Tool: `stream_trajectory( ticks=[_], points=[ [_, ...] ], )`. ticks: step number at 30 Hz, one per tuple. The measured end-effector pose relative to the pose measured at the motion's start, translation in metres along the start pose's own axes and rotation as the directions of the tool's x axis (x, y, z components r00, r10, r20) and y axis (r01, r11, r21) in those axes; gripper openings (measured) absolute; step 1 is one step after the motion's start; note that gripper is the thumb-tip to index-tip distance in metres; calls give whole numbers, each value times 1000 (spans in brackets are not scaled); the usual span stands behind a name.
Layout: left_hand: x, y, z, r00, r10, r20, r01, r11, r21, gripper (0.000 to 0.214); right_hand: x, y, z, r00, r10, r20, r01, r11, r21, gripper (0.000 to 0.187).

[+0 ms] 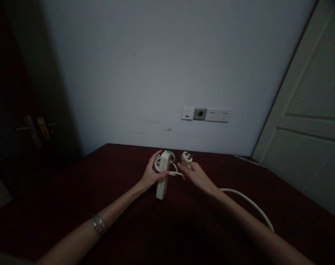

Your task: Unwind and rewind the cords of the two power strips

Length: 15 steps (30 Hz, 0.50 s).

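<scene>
My left hand (152,174) is closed around a cream power strip (162,180), held on edge above the dark red table (73,191). A loop of its cable (157,166) wraps round the strip's far end. My right hand (195,173) pinches the cream plug (186,159) of the same cable, prongs pointing up and away. The white cable (253,204) runs from behind my right wrist across the table toward the lower right. Metal bangles (99,223) sit on my left forearm.
A row of white wall sockets (207,114) is set in the grey wall just above the table's far edge. A pale panelled door (308,121) stands at the right. A dark door with a brass handle (36,129) is at the left.
</scene>
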State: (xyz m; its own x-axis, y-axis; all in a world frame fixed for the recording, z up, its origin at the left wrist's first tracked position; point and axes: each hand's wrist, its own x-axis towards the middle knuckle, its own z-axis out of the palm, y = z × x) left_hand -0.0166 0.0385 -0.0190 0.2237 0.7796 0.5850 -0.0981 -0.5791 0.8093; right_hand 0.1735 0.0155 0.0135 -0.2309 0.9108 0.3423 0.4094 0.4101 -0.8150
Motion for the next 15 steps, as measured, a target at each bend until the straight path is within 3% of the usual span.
stream_trajectory(
  ticks=[3,6,10,15],
  points=[
    [-5,-6,12,993,26,-112,-29,999,-26,82,-2,1,4,993,-85,83,81,996,44,27],
    [-7,-6,20,992,45,-116,-36,996,78,92,-3,1,9,984,-157,88,149,984,93,29],
    [-4,-3,25,989,1,-149,41,960,277,92,-2,-1,12,994,-110,16,108,992,61,31],
    [2,-6,28,994,-15,-111,56,927,371,98,-8,0,15,994,-23,-109,21,1000,-20,25]
  ],
)
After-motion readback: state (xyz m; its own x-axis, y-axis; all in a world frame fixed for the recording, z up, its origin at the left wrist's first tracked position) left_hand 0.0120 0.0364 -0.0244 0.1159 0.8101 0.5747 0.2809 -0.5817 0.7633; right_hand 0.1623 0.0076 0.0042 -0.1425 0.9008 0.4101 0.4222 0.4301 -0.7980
